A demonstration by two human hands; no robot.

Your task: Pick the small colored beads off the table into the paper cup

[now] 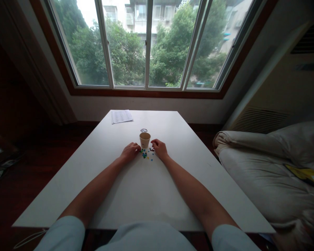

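Observation:
A tan paper cup [144, 140] stands upright on the white table, between my two hands. Small coloured pieces [145, 154], blue, green, yellow and dark, lie scattered in front of it; they are too small to name. My left hand [131, 152] rests just left of the pieces, its fingers curled together by a green one at the fingertips. To the right of the cup, my right hand [160, 149] has its thumb and fingers bent in a pinch above some dark red pieces [152, 149]. Whatever either hand holds is too small to make out.
Behind the cup lies a small round dark-rimmed item [143, 130]. Paper sheets [121, 116] lie at the table's far left corner. The white table [143, 195] faces a window [146, 45]. A padded sofa or bed [251, 174] is at the right.

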